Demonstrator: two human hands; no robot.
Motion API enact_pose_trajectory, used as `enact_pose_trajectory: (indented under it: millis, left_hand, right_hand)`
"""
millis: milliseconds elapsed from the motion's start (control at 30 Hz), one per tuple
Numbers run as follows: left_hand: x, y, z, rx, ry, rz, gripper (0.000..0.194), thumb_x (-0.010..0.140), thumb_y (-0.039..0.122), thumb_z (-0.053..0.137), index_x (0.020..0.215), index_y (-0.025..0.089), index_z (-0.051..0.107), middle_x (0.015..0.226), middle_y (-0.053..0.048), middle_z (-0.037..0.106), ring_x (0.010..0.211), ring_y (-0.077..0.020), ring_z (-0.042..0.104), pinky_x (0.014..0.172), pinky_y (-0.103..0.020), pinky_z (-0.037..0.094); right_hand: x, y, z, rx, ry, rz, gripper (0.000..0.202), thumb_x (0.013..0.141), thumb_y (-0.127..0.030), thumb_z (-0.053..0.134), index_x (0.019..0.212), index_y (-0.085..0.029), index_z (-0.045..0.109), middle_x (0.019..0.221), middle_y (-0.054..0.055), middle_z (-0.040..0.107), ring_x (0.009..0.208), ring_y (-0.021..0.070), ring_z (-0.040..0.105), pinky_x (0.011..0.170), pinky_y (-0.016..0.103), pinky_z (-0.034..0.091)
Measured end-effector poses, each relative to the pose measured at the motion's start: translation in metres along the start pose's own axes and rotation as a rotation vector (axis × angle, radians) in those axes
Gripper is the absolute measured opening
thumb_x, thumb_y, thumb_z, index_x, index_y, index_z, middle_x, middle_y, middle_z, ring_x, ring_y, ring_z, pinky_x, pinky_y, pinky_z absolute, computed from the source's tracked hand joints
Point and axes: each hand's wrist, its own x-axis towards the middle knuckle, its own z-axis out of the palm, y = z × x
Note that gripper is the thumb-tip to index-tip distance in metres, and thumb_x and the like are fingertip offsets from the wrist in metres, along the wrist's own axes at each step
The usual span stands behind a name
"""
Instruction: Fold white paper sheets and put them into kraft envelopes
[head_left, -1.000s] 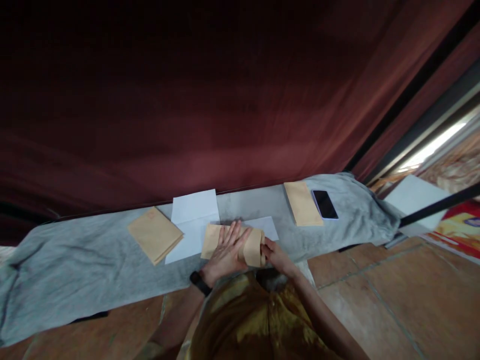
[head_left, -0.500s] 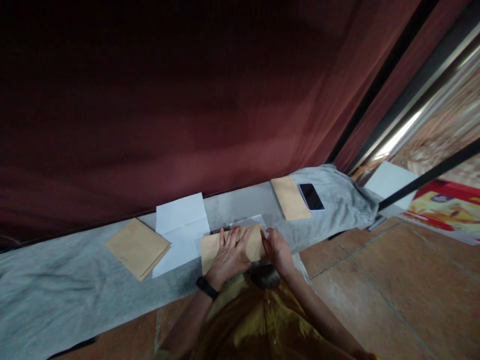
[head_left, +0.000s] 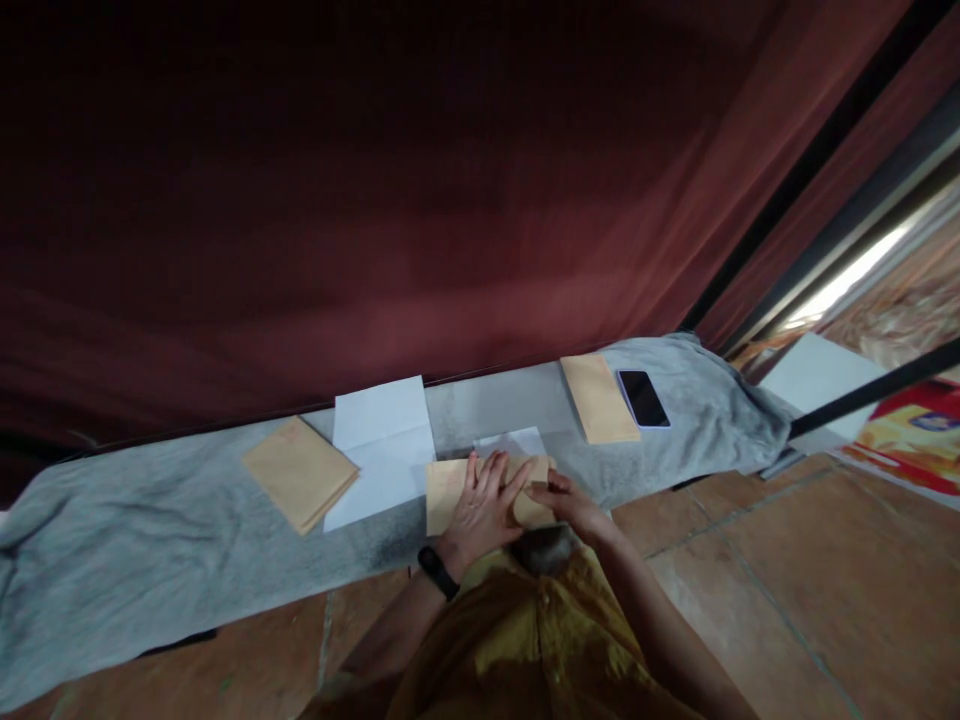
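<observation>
Head view: your left hand (head_left: 480, 515) spreads its fingers on brown paper (head_left: 445, 495); your right hand (head_left: 576, 507) touches its end, maybe gripping, can't tell.

Small white sheet (head_left: 516, 442) partly hidden by the held brown paper (head_left: 444, 498), red packaging (head_left: 916, 437) (print illegible) cropped.
</observation>
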Motion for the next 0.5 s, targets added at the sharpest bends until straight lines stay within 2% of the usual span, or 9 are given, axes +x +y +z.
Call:
enact_pose_trajectory:
  millis: [100, 233, 400, 500]
  left_hand:
    - [-0.003, -0.003, 0.002, -0.009, -0.033, 0.029, 0.113, 0.069, 0.062, 0.078, 0.159, 0.03, 0.018, 0.162, -0.018, 0.028, 0.151, -0.0377, 0.021, 0.12, -0.067, 0.007]
    - [-0.011, -0.022, 0.002, -0.02, -0.077, 0.041, 0.114, 0.068, 0.065, 0.078, 0.159, 0.03, 0.019, 0.167, -0.017, 0.015, 0.153, -0.0388, 0.014, 0.119, -0.068, 0.005]
    - [-0.024, -0.05, -0.002, -0.041, -0.121, 0.01, 0.111, 0.068, 0.063, 0.077, 0.158, 0.027, 0.022, 0.165, -0.018, 0.02, 0.152, -0.0391, 0.015, 0.119, -0.068, 0.003]
    - [-0.029, -0.058, -0.001, -0.07, -0.15, -0.007, 0.115, 0.066, 0.061, 0.079, 0.158, 0.024, 0.023, 0.161, -0.019, 0.029, 0.15, -0.0386, 0.023, 0.12, -0.065, 0.007]
  right_hand:
    - [0.0, 0.004, -0.001, 0.031, 0.043, 0.085, 0.048, 0.073, -0.058, 0.076, 0.103, -0.021, 0.071, 0.096, 0.007, 0.076, 0.086, 0.025, 0.071, 0.082, 0.037, 0.054]
    - [-0.003, 0.006, -0.008, -0.026, 0.1, 0.128, 0.047, 0.076, -0.059, 0.072, 0.104, -0.021, 0.072, 0.101, 0.008, 0.077, 0.095, 0.0261, 0.071, 0.083, 0.037, 0.055]
    - [-0.01, 0.001, -0.024, 0.019, 0.123, 0.131, 0.047, 0.076, -0.056, 0.071, 0.107, -0.022, 0.071, 0.099, 0.008, 0.077, 0.092, 0.0253, 0.073, 0.083, 0.037, 0.057]
    - [-0.014, -0.001, -0.032, 0.04, 0.108, 0.151, 0.042, 0.078, -0.055, 0.07, 0.103, -0.021, 0.072, 0.101, 0.008, 0.077, 0.091, 0.0249, 0.073, 0.083, 0.036, 0.057]
